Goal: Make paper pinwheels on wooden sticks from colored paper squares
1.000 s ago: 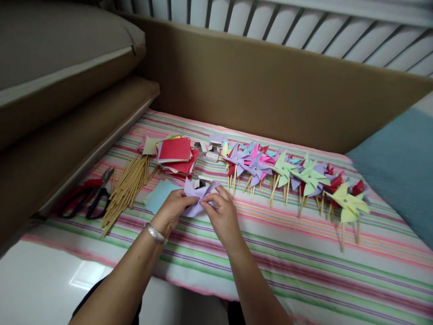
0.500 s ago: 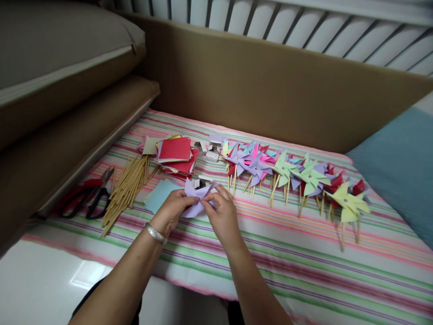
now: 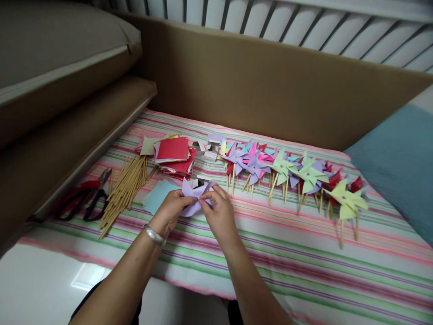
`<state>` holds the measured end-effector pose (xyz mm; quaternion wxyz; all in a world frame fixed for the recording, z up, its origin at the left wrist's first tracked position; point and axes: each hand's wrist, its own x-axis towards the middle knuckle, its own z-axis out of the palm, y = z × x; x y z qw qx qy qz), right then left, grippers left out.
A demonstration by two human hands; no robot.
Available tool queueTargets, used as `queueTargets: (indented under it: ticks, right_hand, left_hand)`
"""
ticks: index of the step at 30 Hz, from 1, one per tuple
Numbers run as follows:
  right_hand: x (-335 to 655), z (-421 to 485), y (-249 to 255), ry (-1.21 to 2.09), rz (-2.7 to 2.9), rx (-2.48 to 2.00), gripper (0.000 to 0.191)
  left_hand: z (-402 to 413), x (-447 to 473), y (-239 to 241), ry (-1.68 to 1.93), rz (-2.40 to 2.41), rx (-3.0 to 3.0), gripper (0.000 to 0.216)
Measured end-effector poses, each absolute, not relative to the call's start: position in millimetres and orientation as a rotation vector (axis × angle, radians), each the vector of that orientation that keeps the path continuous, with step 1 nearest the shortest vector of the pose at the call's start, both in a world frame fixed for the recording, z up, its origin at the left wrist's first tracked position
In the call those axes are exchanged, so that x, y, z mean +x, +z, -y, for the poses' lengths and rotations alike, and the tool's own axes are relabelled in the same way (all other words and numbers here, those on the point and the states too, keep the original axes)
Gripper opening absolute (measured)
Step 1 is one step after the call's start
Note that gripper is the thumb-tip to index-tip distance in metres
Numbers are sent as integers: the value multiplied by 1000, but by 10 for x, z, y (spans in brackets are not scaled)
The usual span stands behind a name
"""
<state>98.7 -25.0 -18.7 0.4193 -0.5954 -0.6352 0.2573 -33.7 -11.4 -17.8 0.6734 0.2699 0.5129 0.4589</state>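
Note:
A lilac paper pinwheel [image 3: 192, 210], with its blades folded inward, is between my two hands above the striped cloth. My left hand [image 3: 172, 207] is closed on its left side, the thumb pressing near the centre. With thumb and fingertips, my right hand [image 3: 218, 210] pinches at the middle and right edge of the same paper. Whether a pin sits under the fingertips cannot be seen. Just behind the pinwheel is a small open box [image 3: 199, 181], partly hidden. Light blue paper squares [image 3: 158, 195] lie beside my left hand.
Thin wooden sticks [image 3: 123, 192] lie in a heap at left, near black-handled scissors [image 3: 96, 196]. Stacked coloured paper [image 3: 172, 150] and small cartons [image 3: 209, 153] are behind. Finished pinwheels [image 3: 309, 175] line the right. A brown padded panel [image 3: 243, 85] borders the back of the striped cloth [image 3: 304, 253].
The view has shifted very slightly. Both hands keep hold of the lilac pinwheel, the right fingertips pressed a little closer to its centre.

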Motion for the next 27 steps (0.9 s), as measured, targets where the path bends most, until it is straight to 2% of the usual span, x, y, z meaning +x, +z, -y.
queueTargets:
  ticks: [7,11,16,27]
  right_hand:
    - [1124,188,-158,1256,944,-1322,36]
    - [1072,193,-183,1483,883,-1284,36]
    - [1036,209,-180,1550,963,-1261,23]
    - [1062,192,-278,1488,1022,-1267,25]
  left_hand:
    - [87,-391,-188,1063,-1184,640,23]
    - [105,-359,-209,1058,-1158,662,22]
    - [138,-286,-218,1075,-1109,686,22]
    - [188,-264,-138,1064,-1080,706,13]
